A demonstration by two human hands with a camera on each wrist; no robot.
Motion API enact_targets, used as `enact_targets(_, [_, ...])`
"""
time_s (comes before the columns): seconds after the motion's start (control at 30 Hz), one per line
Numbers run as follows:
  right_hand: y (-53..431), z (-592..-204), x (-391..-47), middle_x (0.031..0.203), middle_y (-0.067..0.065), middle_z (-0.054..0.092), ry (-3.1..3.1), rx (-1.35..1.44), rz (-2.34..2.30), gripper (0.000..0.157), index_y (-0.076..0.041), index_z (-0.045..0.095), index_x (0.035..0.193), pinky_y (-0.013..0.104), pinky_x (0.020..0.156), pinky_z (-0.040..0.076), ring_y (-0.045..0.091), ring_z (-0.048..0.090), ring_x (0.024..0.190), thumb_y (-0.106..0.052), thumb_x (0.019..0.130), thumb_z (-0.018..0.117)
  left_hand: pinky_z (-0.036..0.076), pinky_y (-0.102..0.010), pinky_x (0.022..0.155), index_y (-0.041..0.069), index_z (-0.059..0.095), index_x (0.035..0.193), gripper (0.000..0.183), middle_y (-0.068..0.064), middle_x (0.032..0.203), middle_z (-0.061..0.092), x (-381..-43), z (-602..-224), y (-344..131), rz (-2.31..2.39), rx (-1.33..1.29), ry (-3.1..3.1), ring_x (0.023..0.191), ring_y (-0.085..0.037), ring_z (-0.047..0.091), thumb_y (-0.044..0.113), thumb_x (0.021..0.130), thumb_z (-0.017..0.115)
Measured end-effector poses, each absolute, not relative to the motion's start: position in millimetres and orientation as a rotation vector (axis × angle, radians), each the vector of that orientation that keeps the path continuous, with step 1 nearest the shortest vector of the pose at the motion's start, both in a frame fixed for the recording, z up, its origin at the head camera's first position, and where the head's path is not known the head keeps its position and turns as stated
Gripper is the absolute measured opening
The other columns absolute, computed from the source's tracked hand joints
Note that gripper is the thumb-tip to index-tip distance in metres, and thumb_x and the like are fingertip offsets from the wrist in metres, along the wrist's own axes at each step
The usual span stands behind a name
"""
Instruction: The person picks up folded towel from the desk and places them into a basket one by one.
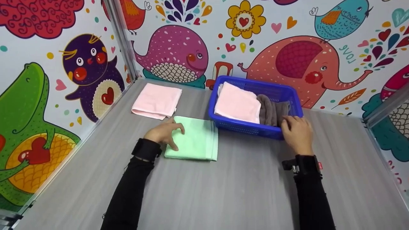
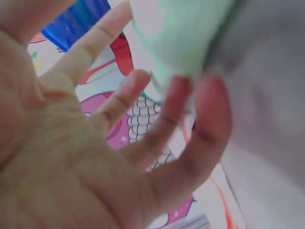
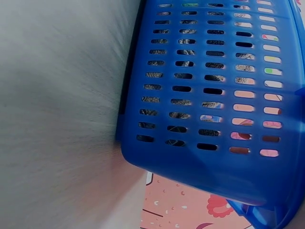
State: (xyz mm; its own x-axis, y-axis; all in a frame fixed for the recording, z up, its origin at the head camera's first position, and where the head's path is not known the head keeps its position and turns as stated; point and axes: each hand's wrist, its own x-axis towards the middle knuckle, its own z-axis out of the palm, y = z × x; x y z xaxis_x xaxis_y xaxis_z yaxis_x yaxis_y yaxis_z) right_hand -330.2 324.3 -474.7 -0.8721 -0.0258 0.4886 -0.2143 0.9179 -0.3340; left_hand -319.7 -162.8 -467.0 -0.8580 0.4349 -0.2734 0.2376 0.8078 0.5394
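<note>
A folded light-green towel lies on the table in the head view. At its left edge is my left hand, thumb and fingers spread and loosely bent over the cloth. In the left wrist view the fingers stand apart beside the green towel, with nothing pinched between them. My right hand grips the front right corner of a blue plastic basket, fingers over the rim. The basket holds a folded pink towel and rolled grey-brown towels. The right wrist view shows the slotted basket wall, the hand out of sight.
Another folded pink towel lies behind the green one, left of the basket. Panels with cartoon animals close off the table at the back and sides. A metal post stands at the back left corner.
</note>
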Motion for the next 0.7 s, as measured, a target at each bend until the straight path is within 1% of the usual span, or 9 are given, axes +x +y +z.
enact_targets(0.1, [323.3,-472.0,-330.4,0.118,0.028,0.07,-2.6,0.177,0.529,0.034,0.001,0.072,0.121,0.062,0.118,0.031,0.05,0.059,0.12,-0.021,0.103,0.053,0.048,-0.03,0.066,0.013,0.065,0.109,0.057,-0.02,0.125,0.05,-317.9,-464.0,-157.0,0.672,0.485,2.502,0.091,-0.027,0.052,0.003,0.063,0.097])
enact_targets(0.17, [323.2,-471.5,-330.3,0.119,0.028,0.07,-2.606,0.178,0.526,0.035,0.001,0.072,0.121,0.062,0.118,0.03,0.05,0.059,0.12,-0.022,0.103,0.052,0.046,-0.027,0.058,0.011,0.063,0.104,0.056,-0.018,0.119,0.05,-315.1,-462.2,-148.5,0.631,0.487,2.447,0.078,-0.023,0.051,0.0,0.061,0.097])
enact_targets(0.27, [324.6,-471.7,-329.0,0.117,0.028,0.071,-2.586,0.184,0.516,0.035,0.002,0.072,0.119,0.061,0.117,0.031,0.05,0.06,0.118,-0.021,0.102,0.052,0.045,-0.026,0.054,0.012,0.061,0.1,0.055,-0.014,0.116,0.049,-311.2,-463.1,-130.9,0.57,0.515,2.432,0.071,-0.02,0.049,0.003,0.061,0.098])
enact_targets(0.33, [325.3,-471.9,-328.3,0.115,0.028,0.071,-2.572,0.186,0.518,0.034,0.002,0.073,0.118,0.061,0.117,0.032,0.05,0.061,0.117,-0.02,0.102,0.052,0.045,-0.027,0.053,0.012,0.061,0.101,0.054,-0.014,0.117,0.048,-309.1,-465.1,-118.5,0.572,0.542,2.435,0.071,-0.021,0.05,0.007,0.062,0.099])
enact_targets(0.43, [325.9,-472.5,-327.7,0.112,0.029,0.072,-2.56,0.194,0.52,0.034,0.002,0.073,0.116,0.061,0.116,0.032,0.05,0.062,0.114,-0.02,0.102,0.052,0.051,-0.032,0.063,0.014,0.062,0.104,0.055,-0.013,0.119,0.047,-305.0,-469.6,-98.3,0.609,0.599,2.449,0.083,-0.024,0.053,0.011,0.063,0.099])
enact_targets(0.5, [325.2,-472.7,-327.5,0.112,0.029,0.072,-2.564,0.195,0.523,0.033,0.002,0.073,0.117,0.061,0.116,0.032,0.05,0.062,0.113,-0.02,0.102,0.052,0.053,-0.036,0.074,0.015,0.063,0.106,0.055,-0.012,0.12,0.048,-301.0,-474.0,-82.7,0.641,0.681,2.471,0.094,-0.024,0.053,0.014,0.064,0.099])
enact_targets(0.57, [323.8,-471.9,-326.7,0.113,0.029,0.071,-2.57,0.194,0.527,0.033,0.002,0.073,0.117,0.062,0.116,0.031,0.05,0.061,0.114,-0.019,0.103,0.052,0.053,-0.04,0.087,0.015,0.064,0.108,0.056,-0.012,0.118,0.051,-295.8,-478.8,-66.1,0.666,0.789,2.499,0.102,-0.024,0.052,0.018,0.064,0.099])
enact_targets(0.63, [321.4,-471.3,-325.4,0.114,0.029,0.071,-2.579,0.191,0.538,0.033,0.002,0.073,0.118,0.062,0.116,0.031,0.05,0.061,0.115,-0.019,0.103,0.051,0.053,-0.038,0.092,0.014,0.065,0.112,0.056,-0.011,0.117,0.052,-289.3,-483.5,-51.4,0.685,0.884,2.518,0.102,-0.021,0.052,0.022,0.067,0.098])
enact_targets(0.7, [318.3,-470.5,-323.4,0.114,0.028,0.071,-2.577,0.187,0.548,0.033,0.002,0.072,0.119,0.063,0.115,0.032,0.05,0.061,0.115,-0.018,0.103,0.052,0.052,-0.035,0.092,0.014,0.065,0.116,0.056,-0.01,0.114,0.051,-283.2,-487.3,-40.7,0.697,0.953,2.531,0.099,-0.019,0.052,0.027,0.072,0.096])
